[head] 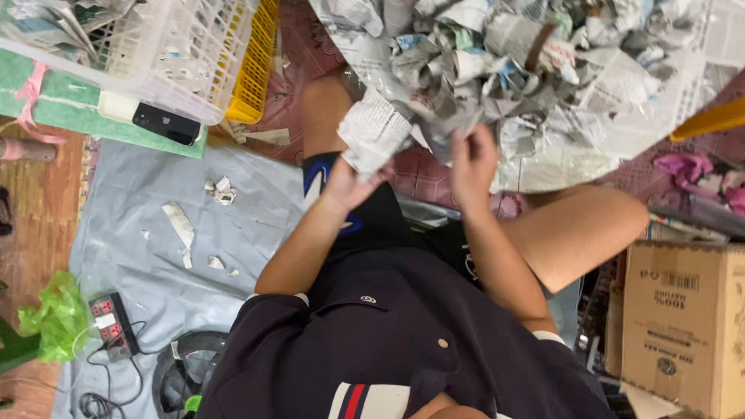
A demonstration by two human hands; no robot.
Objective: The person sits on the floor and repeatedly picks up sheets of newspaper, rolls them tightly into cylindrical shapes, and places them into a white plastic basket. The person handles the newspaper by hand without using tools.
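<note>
Up close, the left hand [351, 185] is pinching a crumpled, printed newspaper sheet [375, 132], fingers clamped on its lower edge. Beside it, the right hand [472, 161] is gripping a greyer, twisted wad [444, 124], fingers curled shut on it. Both pieces are hanging just in front of a heap of wrinkled newspaper [543, 70]. Torn scraps [221, 190] are lying on a smooth grey sheet [140, 233]; a white lattice basket [171, 46] and a cardboard box [687, 326] are standing well apart.
</note>
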